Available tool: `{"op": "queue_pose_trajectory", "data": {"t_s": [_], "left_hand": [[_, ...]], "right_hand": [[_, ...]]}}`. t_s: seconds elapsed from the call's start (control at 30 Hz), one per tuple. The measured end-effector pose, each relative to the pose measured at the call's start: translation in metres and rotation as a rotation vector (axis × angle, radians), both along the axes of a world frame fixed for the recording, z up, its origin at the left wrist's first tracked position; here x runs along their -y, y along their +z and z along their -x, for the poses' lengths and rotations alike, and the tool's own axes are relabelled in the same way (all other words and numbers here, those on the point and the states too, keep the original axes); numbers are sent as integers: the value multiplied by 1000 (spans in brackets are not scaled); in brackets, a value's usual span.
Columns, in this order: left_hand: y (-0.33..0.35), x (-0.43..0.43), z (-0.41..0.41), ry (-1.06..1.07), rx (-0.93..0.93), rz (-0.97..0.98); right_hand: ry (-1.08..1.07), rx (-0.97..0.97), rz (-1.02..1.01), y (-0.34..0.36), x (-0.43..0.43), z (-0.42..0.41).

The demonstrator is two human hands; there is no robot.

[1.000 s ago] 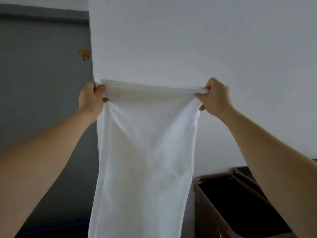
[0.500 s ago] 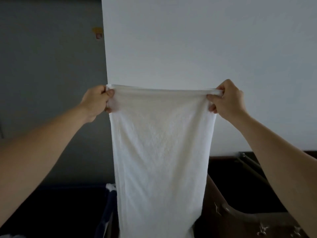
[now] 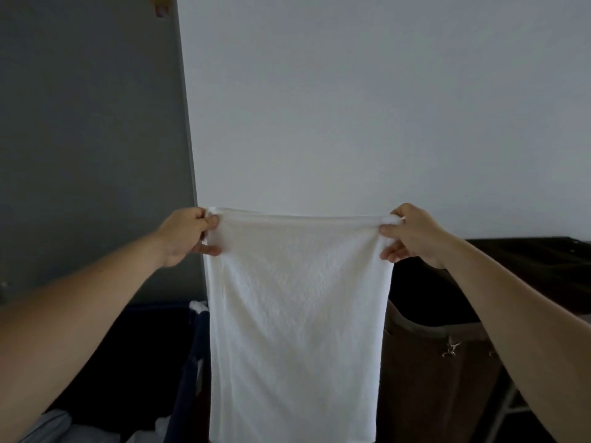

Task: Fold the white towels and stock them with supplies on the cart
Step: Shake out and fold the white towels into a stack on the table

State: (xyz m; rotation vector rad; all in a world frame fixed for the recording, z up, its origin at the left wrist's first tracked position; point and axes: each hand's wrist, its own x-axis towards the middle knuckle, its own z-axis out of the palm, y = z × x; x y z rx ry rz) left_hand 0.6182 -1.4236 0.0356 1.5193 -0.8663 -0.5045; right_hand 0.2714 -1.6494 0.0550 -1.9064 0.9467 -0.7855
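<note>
Grips the top left corner of the white towel (image 3: pixel 297 314) with the left hand (image 3: pixel 187 238), fingers curled over the rolled hem, thumb pressed to the cloth beneath; grips the top right corner likewise with the right hand (image 3: pixel 412 235), fingers bunched round the hem. Holds the towel stretched taut between both hands across the middle of the frame, top edge near level; lets it hang flat and lengthwise, running down past the bottom edge of the frame, lower end out of view. Backs onto a white wall (image 3: pixel 351 107) at upper centre and right; adjoins a grey panel (image 3: pixel 89 139) at upper left. Hangs in front of a brown fabric bin (image 3: pixel 431 378) at lower right, metal clip (image 3: pixel 449 349) at its rim; overlaps the edge of a dark blue bin (image 3: pixel 188 362) at lower left.
</note>
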Motion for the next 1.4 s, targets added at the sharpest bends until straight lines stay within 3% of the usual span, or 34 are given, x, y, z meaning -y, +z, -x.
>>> {"op": "queue_pose_trajectory", "data": {"t_s": [0.23, 0.5, 0.67, 0.97, 1.2, 1.4], "left_hand": [[-28, 52, -13, 145, 5, -30], [102, 78, -21, 324, 198, 408], [136, 46, -2, 282, 258, 504], [79, -53, 48, 176, 219, 366], [-20, -139, 100, 48, 124, 51], [-91, -162, 122, 11, 34, -128]], "right_hand": [[-53, 57, -106, -35, 46, -31], [-69, 496, 299, 77, 69, -58], [-43, 576, 415, 108, 48, -40], [-50, 436, 391, 55, -30, 12], [-32, 241, 243, -34, -93, 59], [-13, 33, 116, -92, -108, 79]]}}
